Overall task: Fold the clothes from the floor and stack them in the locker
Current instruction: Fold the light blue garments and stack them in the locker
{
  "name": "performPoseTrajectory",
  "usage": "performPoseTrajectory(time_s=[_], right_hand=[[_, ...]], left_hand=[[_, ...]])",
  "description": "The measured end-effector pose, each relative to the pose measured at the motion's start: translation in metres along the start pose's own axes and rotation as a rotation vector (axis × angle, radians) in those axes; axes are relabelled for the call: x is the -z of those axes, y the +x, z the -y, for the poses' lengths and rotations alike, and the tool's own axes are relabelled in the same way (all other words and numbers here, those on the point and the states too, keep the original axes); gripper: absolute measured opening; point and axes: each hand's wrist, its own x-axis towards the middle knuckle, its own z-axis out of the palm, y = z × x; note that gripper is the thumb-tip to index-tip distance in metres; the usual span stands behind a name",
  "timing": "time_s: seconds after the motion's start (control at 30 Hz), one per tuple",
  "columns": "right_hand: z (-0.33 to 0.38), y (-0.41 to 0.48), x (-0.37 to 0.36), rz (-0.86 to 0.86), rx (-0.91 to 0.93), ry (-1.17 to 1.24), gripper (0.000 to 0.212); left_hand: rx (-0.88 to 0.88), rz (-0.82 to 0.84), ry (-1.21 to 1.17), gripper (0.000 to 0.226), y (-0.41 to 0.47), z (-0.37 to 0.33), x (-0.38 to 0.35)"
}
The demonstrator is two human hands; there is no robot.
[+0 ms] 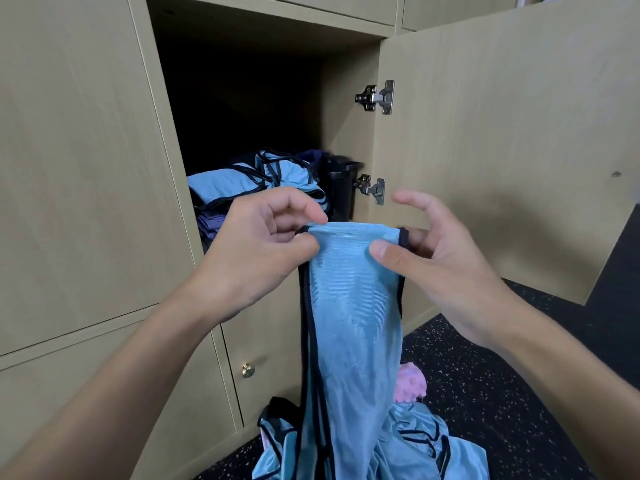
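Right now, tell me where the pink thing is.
In the head view the pink thing lies on the dark floor, low and right of centre, partly behind the hanging blue garment, beside the blue clothes pile.

locker (346,116): the far part inside is too dark to see.
folded stack (242,181): its near right corner is hidden behind the left hand (256,251).
purple clothes (207,223): they lie under the stack, and only their left end shows.
black tub (341,188): its bottom is hidden behind the blue vest (353,306); I cannot tell what it is.
right hand (446,271): some fingers are hidden behind the top of the blue vest.
blue vest: its low end runs off the bottom edge.
floor pile (422,448): part is behind the blue vest, and the bottom edge cuts it off.
pink thing (410,382): mostly hidden; I cannot tell what it is.
door (502,150): cut off at the top and right.
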Motion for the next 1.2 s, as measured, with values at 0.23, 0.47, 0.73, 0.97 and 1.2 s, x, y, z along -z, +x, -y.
performPoseTrajectory(time_s=[0.23, 0.47, 0.73, 0.97, 1.2], right_hand=[[-0.008, -0.002, -0.009, 0.023, 0.016, -0.090, 0.055], [-0.003, -0.001, -0.002, -0.032, -0.040, 0.020, 0.034], [-0.002, -0.003, -0.006, -0.029, 0.083, 0.053, 0.070], [-0.004, -0.003, 0.008, 0.095, -0.004, -0.082, 0.072], [-0.013, -0.003, 0.002, 0.015, 0.051, -0.092, 0.063]], left_hand=[[0.157, -0.079, -0.205, 0.039, -0.002, 0.010, -0.009], [0.260, -0.018, -0.292, 0.055, -0.006, 0.014, -0.017], [0.313, -0.053, -0.374, 0.076, -0.009, 0.025, -0.027], [0.181, -0.110, -0.426, 0.074, -0.004, 0.022, -0.019], [0.214, -0.011, -0.340, 0.085, -0.010, 0.033, -0.024]])
